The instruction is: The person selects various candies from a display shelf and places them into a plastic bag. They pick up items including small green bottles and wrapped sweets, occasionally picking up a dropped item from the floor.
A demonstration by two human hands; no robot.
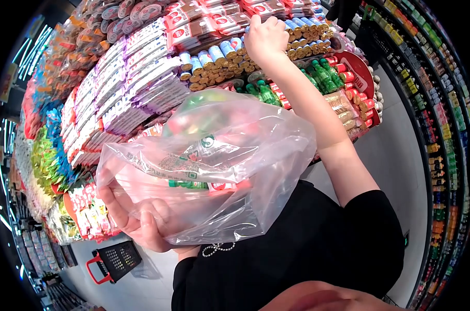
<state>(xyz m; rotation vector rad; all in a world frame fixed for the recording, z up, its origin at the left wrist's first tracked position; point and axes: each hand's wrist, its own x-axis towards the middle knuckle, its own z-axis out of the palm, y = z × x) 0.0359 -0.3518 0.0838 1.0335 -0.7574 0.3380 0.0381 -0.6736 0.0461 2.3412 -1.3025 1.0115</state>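
Observation:
My left hand (147, 223) holds a clear plastic bag (292, 145) with green print, its fingers curled at the bag's lower left side. Through the film I see a small green bottle-shaped pack (188, 184) with a red-and-white label low in the bag. My right hand (266, 39) is stretched out over the display, on a row of small blue-topped, gold-bottomed packs (217, 54). Its fingers are bent down and closed; whatever lies between them is hidden.
White-and-purple packets (141, 78) are stacked left of the blue packs. Green bottle-shaped packs (323, 75) lie below my right forearm. A black basket with a red handle (118, 262) stands on the floor at lower left. Stocked shelves (437, 129) curve along the right.

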